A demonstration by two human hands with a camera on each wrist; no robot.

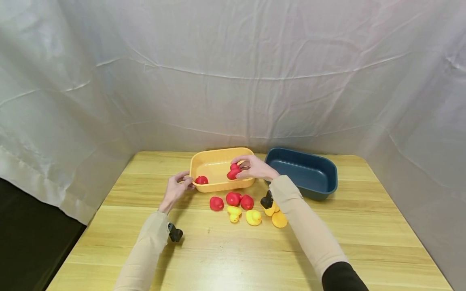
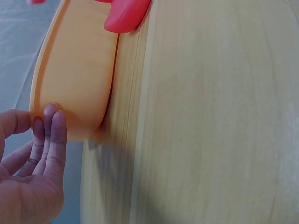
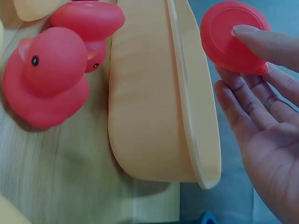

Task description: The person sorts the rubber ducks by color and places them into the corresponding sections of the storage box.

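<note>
My left hand (image 1: 177, 186) pinches the left end of the yellow-orange bin (image 1: 222, 186), thumb at the rim and fingers against the outer wall, as the left wrist view shows. Over the right part of that bin, my right hand (image 1: 254, 166) holds a red rubber duck (image 1: 234, 173) between thumb and fingers. In the right wrist view the flat round base of this duck (image 3: 229, 39) faces the camera, with the thumb on it. Another red duck (image 1: 202, 180) lies inside the bin at its left front corner.
Several red ducks (image 1: 216, 203) lie just in front of the bin. Nearer me are yellow ducks (image 1: 253, 217) and, partly behind my right sleeve, orange-yellow pieces (image 1: 279, 220). A dark blue bin (image 1: 318, 193) stands on the right. A pale curtain (image 1: 233, 101) hangs behind the wooden table (image 1: 364, 242).
</note>
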